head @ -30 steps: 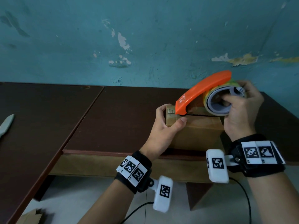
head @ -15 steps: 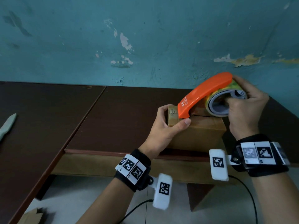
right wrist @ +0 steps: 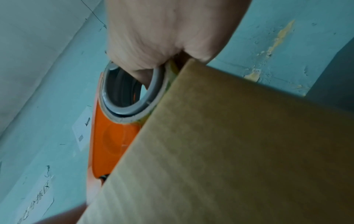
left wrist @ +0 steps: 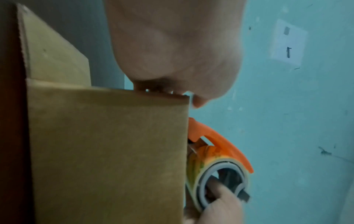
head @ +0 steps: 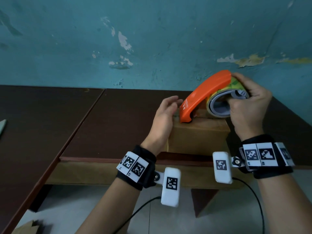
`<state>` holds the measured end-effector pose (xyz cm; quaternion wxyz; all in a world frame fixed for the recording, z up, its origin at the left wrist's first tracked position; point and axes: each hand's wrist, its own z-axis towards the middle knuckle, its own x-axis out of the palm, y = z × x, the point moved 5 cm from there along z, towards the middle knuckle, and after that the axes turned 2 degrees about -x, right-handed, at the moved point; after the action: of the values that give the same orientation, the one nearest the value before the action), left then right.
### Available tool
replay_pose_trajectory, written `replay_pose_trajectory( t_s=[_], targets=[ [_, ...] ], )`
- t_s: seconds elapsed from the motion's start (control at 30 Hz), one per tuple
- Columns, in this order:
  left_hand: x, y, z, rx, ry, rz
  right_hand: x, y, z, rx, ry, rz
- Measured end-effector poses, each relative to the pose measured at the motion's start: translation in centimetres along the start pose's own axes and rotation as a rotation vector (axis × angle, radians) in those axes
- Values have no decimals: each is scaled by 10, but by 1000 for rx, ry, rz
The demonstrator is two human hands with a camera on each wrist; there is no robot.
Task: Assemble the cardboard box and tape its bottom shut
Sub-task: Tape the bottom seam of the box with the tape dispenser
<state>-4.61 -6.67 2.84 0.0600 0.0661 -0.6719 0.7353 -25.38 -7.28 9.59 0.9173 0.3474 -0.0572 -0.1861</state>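
A brown cardboard box (head: 199, 137) stands on the dark table (head: 118, 132) near its front edge. My right hand (head: 248, 107) grips an orange tape dispenser (head: 202, 93), thumb inside the grey core of the tape roll (head: 219, 107), fingers over the top. The dispenser's nose rests on the box top near its left end. My left hand (head: 168, 105) is at the box's left end with fingers straight, holding nothing. In the left wrist view its fingertips (left wrist: 199, 103) reach past the box (left wrist: 107, 151) edge, near the dispenser (left wrist: 220, 144). The right wrist view shows the box (right wrist: 229, 151) and the dispenser (right wrist: 113, 144).
A teal wall (head: 152, 39) rises right behind the table. A second dark table (head: 33, 124) adjoins on the left, with a pale object (head: 2, 127) at the frame edge. A cardboard scrap (head: 25, 228) and cables lie on the floor below.
My left hand has let go of the box's left corner and straightened its fingers. The dispenser has tipped steeper, its nose staying on the box top.
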Motion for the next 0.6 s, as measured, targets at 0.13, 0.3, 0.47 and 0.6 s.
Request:
replay_pose_trajectory(
  t_s=[0.13,0.3,0.47,0.6],
  targets=[
    [0,4,6,30,40,156,-3,-5,-3,35,-18,15],
    [1,2,5,155,46,196,-2,-3,-5,71,-26,56],
    [4,-1,1,218,96,283,-3,8,-10,87,-31,26],
    [6,3,5,210,117,335,-6,11,-10,139,-43,-85]
  ],
)
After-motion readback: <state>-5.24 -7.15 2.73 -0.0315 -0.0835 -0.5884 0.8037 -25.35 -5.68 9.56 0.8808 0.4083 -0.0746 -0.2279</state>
